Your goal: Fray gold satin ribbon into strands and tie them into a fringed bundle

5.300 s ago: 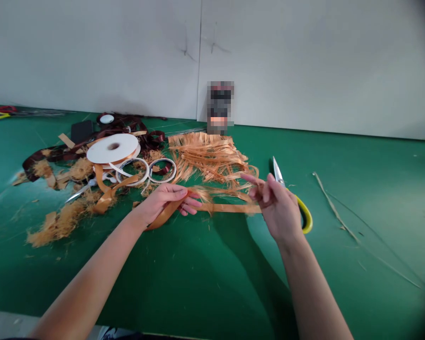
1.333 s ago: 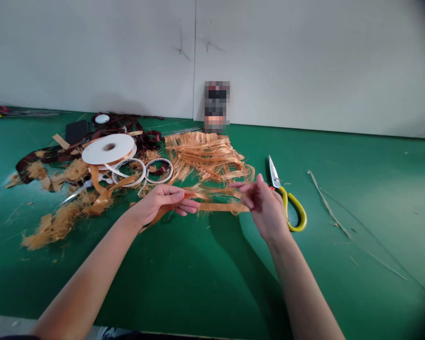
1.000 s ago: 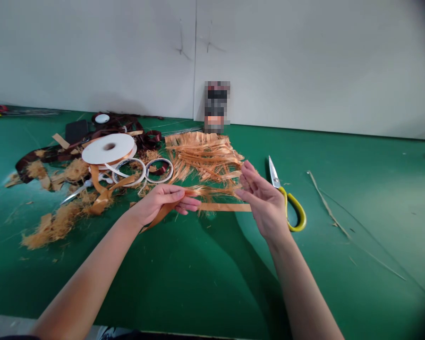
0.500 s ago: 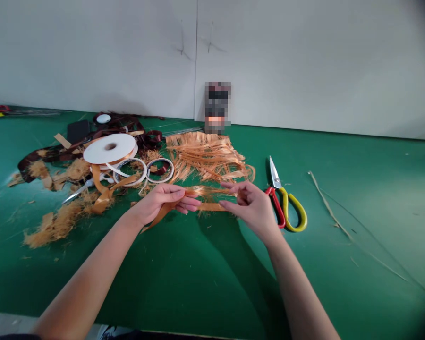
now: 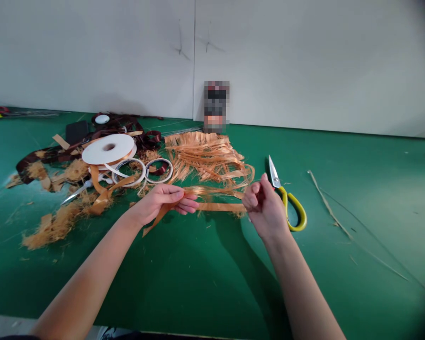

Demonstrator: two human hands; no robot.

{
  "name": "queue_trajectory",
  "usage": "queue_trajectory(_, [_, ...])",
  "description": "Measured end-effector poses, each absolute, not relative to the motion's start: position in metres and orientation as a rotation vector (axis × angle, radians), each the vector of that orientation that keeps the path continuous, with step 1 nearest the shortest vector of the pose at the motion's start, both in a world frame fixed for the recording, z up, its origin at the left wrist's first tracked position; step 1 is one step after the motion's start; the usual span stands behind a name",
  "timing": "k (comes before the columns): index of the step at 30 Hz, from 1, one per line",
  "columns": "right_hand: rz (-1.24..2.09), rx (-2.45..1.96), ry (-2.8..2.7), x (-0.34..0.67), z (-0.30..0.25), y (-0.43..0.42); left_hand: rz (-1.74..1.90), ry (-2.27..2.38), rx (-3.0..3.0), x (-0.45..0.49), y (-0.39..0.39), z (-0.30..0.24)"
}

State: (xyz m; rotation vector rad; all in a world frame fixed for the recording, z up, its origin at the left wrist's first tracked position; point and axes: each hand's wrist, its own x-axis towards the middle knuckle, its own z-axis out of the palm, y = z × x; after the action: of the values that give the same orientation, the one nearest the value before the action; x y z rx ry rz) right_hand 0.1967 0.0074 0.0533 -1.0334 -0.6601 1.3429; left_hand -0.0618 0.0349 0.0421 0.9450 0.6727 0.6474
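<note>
A green counter [image 5: 198, 274] seen from above, over a person's two bare forearms. At far left lie tufts of orange fluff [image 5: 53, 226], then a white reel of ribbon [image 5: 108, 148] and two thin tape rings [image 5: 127, 171].

The left hand [image 5: 163, 200] pinches an orange ribbon [image 5: 219, 207] between thumb and pressed-together fingers, just above the counter at centre. The ribbon runs level from left to right between the hands. Its long axis lies across the view, and a loose tail drops towards the lower left. Fine threads [image 5: 212, 191] stand loose along its far edge, so this stretch looks partly frayed. The near edge looks whole, and the tail looks untouched.

Behind it sits a pile of frayed strips [image 5: 208, 156], seemingly finished. The right hand [image 5: 265, 208] curls shut on the ribbon's right end. Just beside it lie scissors [image 5: 286, 198], blades pointing away. Further right lies a thin dry stalk [image 5: 326, 203].
</note>
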Motion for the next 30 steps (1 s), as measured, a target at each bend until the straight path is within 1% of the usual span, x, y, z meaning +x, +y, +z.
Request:
queue_trajectory(3, [1.367,-0.949,-0.640,0.201,0.049,0.011,0.599,0.675,0.981,-0.061,0.034,0.044])
queue_trajectory(6, [1.285,-0.967,-0.779,0.200,0.044,0.012,0.553,0.672,1.014,-0.060,0.032,0.046])
queue_trajectory(8, [1.108,-1.027,-0.980,0.198,0.040,0.012,0.536,0.667,1.024,-0.060,0.031,0.047])
queue_trajectory(13, [0.405,-1.355,-1.594,0.189,0.036,0.006,0.520,0.646,1.053,-0.059,0.031,0.047])
queue_trajectory(15, [0.339,-1.394,-1.623,0.185,0.038,0.004,0.529,0.635,1.080,-0.059,0.031,0.047])
queue_trajectory(17, [0.454,-1.386,-1.500,0.182,0.040,0.004,0.539,0.632,1.103,-0.059,0.031,0.048])
queue_trajectory(19, [0.696,-1.309,-1.253,0.182,0.043,0.005,0.538,0.634,1.116,-0.060,0.031,0.049])
queue_trajectory(22, [1.096,-1.071,-0.823,0.189,0.045,0.010,0.548,0.650,1.115,-0.061,0.031,0.051])
queue_trajectory(24, [1.284,-0.953,-0.613,0.196,0.047,0.013,0.560,0.667,1.102,-0.061,0.031,0.052])
queue_trajectory(27, [1.426,-0.906,-0.411,0.206,0.050,0.016,0.562,0.690,1.087,-0.061,0.031,0.052])
queue_trajectory(30, [1.505,-0.879,-0.386,0.208,0.054,0.014,0.579,0.771,1.126,-0.065,0.033,0.052])
